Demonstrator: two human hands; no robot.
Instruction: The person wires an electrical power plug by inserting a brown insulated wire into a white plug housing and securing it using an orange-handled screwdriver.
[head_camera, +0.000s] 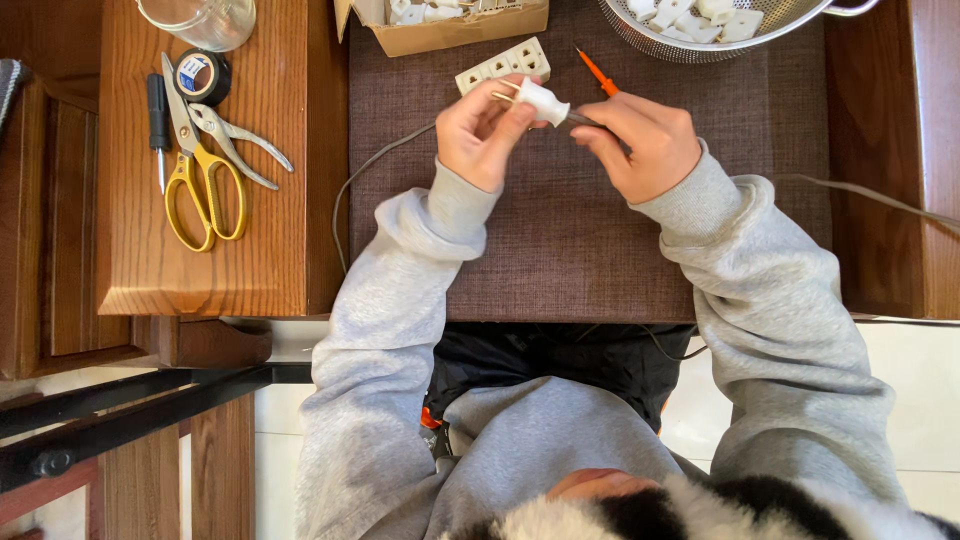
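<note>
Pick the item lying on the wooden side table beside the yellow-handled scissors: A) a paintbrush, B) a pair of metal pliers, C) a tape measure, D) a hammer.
B: a pair of metal pliers lies just beside the yellow-handled scissors on the wooden side table, with a roll of black tape and a small screwdriver close by.

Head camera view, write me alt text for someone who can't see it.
Two hands in grey sleeves hold a white two-pin plug over a brown woven mat: the left hand grips its body, the right hand pinches its grey cord. Yellow-handled scissors and silver pliers lie on the wooden table at left.
</note>
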